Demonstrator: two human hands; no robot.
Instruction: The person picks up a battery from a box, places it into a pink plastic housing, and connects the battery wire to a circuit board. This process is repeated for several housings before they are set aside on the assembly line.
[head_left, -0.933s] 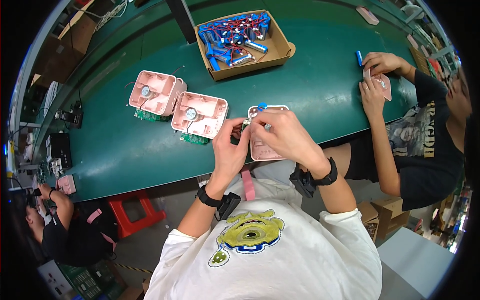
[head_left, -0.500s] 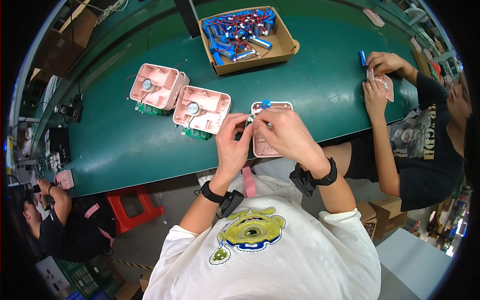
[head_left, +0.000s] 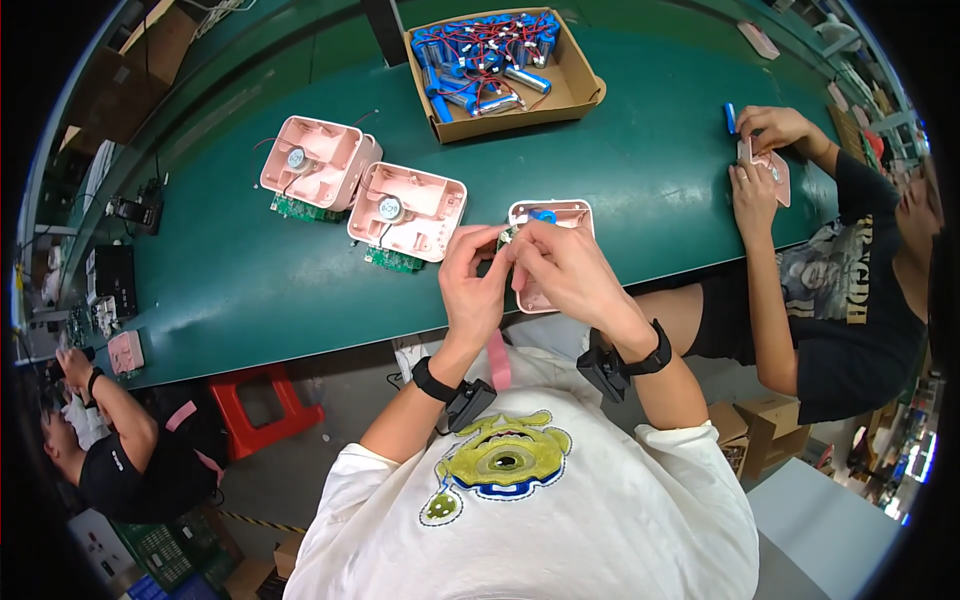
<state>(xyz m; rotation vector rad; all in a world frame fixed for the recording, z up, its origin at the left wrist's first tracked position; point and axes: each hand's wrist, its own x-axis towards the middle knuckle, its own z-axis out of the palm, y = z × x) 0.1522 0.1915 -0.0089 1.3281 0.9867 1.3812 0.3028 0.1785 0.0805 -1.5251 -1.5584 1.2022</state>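
My left hand (head_left: 474,287) is closed, its fingertips pinching a small green circuit board (head_left: 506,240) with a white connector on it. Against that board, the fingers of my right hand (head_left: 568,272) are pinched together; what they grip is hidden behind them. Beneath my right hand lies a pink plastic housing (head_left: 575,208), open side up, with a blue cylindrical battery (head_left: 541,216) partly showing in it. To the left, two more open pink housings (head_left: 440,190) (head_left: 335,140) each hold a round speaker, and green circuit boards (head_left: 393,260) stick out below them.
A cardboard box (head_left: 520,125) of blue batteries with red and black wires stands at the back of the green table (head_left: 250,300). At the right, a co-worker's hands (head_left: 757,190) work on another pink part. Another person sits far left, near a red stool (head_left: 262,415).
My hands stay pinched together over the pink housing, with only slight finger shifts. The whole view has moved a little. At far left, the other person's arm has risen.
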